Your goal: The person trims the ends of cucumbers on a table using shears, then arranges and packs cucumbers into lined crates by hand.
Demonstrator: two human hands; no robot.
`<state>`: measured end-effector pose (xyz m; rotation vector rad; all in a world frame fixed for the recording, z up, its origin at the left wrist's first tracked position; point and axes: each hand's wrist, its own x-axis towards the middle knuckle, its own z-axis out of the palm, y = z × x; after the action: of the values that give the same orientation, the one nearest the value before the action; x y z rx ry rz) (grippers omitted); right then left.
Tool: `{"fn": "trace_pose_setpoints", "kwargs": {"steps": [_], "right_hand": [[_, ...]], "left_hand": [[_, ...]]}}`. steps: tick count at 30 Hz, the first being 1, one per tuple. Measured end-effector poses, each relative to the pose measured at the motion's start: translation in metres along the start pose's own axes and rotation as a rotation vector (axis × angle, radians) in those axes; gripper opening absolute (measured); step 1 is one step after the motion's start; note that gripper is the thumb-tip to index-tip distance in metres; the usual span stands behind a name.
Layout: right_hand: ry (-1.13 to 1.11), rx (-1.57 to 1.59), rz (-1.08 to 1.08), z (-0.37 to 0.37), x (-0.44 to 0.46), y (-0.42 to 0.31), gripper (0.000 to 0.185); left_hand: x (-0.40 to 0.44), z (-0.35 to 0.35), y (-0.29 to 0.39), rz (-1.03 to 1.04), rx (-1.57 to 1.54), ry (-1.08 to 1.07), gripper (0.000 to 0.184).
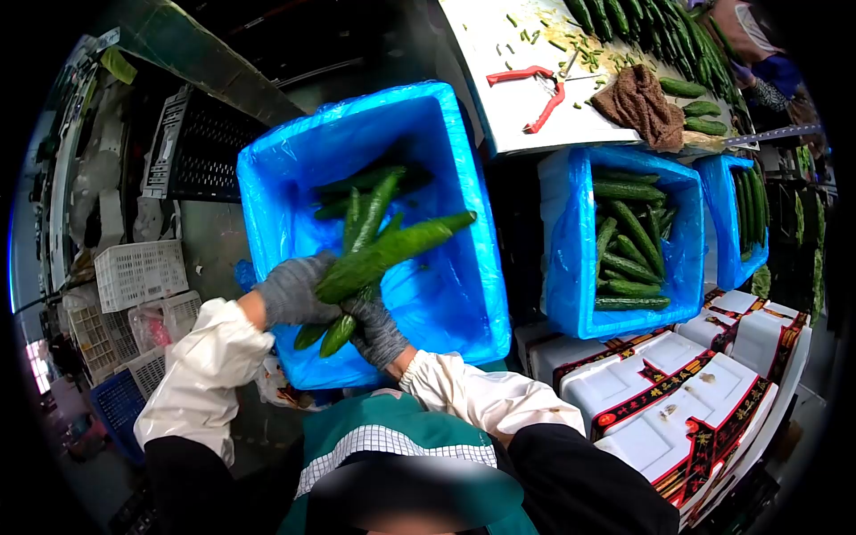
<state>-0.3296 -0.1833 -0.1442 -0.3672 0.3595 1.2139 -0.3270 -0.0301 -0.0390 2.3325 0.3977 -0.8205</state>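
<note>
In grey knit gloves, both of my hands are over a large blue-lined bin (489, 267). My left hand (301, 290) is closed at the near end of a long green cucumber (392, 256), which points up and to the right. Just beside it, my right hand (378, 333) is wrapped round several cucumbers (339, 335) whose near ends stick out below the gloves. Their far ends (379, 207) fan out behind the long one. Deeper in the bin, more cucumbers (348, 183) lie in shadow against the far side.
Right of the bin stands a blue-lined crate (560, 250) of cucumbers, with another crate (724, 267) beyond. A white table (481, 53) carries red-handled shears (546, 87), a brown cloth (640, 107) and piled cucumbers (691, 45). White foam boxes (664, 392) sit lower right; white baskets (141, 272) stand left.
</note>
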Motion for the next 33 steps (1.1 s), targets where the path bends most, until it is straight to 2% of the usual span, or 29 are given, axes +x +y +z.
{"fn": "trace_pose_setpoints", "kwargs": {"steps": [1,2,3,6,7,8,9,10,12,13,14,16,17,19,20,22,23,25,27,29,30,31,32,33], "right_hand": [[0.127,0.010,-0.043,-0.005,0.008,0.007,0.068],[0.148,-0.008,-0.169,-0.014,0.016,0.015,0.062],[0.151,-0.010,-0.170,-0.014,0.016,0.013,0.062],[0.287,-0.101,-0.207,-0.027,0.017,0.011,0.054],[0.294,-0.102,-0.209,-0.037,0.023,0.013,0.054],[0.293,-0.716,-0.478,-0.046,0.030,0.016,0.052],[0.329,-0.522,-0.435,-0.043,0.044,0.016,0.051],[0.373,-0.322,-0.405,-0.040,0.058,0.017,0.051],[0.628,-0.898,-0.520,-0.059,0.096,0.020,0.050],[0.745,-0.201,-0.377,-0.047,0.118,0.017,0.051],[0.741,-0.195,-0.383,-0.057,0.132,0.014,0.051],[0.705,-0.137,-0.213,-0.080,0.142,0.010,0.058],[0.696,-0.113,-0.158,-0.081,0.139,0.005,0.061],[0.637,0.119,-0.096,-0.043,0.111,-0.025,0.046],[0.470,0.394,-0.035,-0.086,0.130,-0.014,0.041],[0.072,0.425,-0.110,-0.104,0.142,-0.003,0.043],[0.056,0.216,-0.166,-0.099,0.141,-0.009,0.041],[0.142,-0.638,-0.178,-0.073,0.129,-0.028,0.037],[-0.019,-1.556,-0.327,-0.028,0.094,-0.057,0.034],[-0.253,-1.828,-0.468,0.018,0.037,-0.101,0.031],[-0.125,-1.120,-0.008,0.042,0.006,-0.131,0.032],[-0.240,-0.837,0.035,0.052,-0.028,-0.166,0.038],[-0.362,-0.809,0.063,0.053,-0.061,-0.208,0.045],[-0.257,-0.827,0.006,0.049,-0.095,-0.250,0.042]], "left_hand": [[0.012,0.005,-0.007,0.026,0.104,-0.019,0.062],[0.024,0.009,-0.017,0.073,0.124,-0.018,0.062],[0.033,0.011,-0.020,0.076,0.121,-0.019,0.062],[0.057,0.016,-0.022,0.290,0.191,-0.073,0.062],[0.064,0.013,-0.024,0.295,0.186,-0.077,0.062],[0.072,0.008,-0.027,0.309,0.208,-0.108,0.063],[0.081,0.004,-0.029,0.320,0.228,-0.141,0.063],[0.091,0.006,-0.044,0.377,0.228,-0.051,0.064],[0.108,0.000,-0.065,0.140,0.237,-0.133,0.063],[0.115,0.000,-0.072,0.014,0.225,-0.132,0.064],[0.120,0.006,-0.082,0.017,0.234,-0.130,0.064],[0.121,0.023,-0.094,-0.086,0.185,0.199,0.071],[0.118,0.027,-0.094,-0.079,0.190,0.190,0.071],[0.106,0.027,-0.076,-0.189,0.365,0.246,0.077],[0.105,0.032,-0.081,-0.171,0.404,0.254,0.083],[0.103,0.037,-0.084,-0.085,0.369,0.374,0.084],[0.105,0.041,-0.082,-0.076,0.461,0.350,0.085],[0.113,0.053,-0.096,-0.078,0.529,0.314,0.091],[0.112,0.051,-0.100,-0.137,0.522,0.274,0.092],[0.110,0.047,-0.102,-0.132,0.524,0.296,0.090],[0.107,0.045,-0.097,-0.113,0.528,0.295,0.090],[0.104,0.042,-0.091,-0.012,0.505,0.436,0.082],[0.103,0.038,-0.082,0.087,0.477,0.579,0.075],[0.102,0.031,-0.059,0.095,0.476,0.579,0.075]]}}
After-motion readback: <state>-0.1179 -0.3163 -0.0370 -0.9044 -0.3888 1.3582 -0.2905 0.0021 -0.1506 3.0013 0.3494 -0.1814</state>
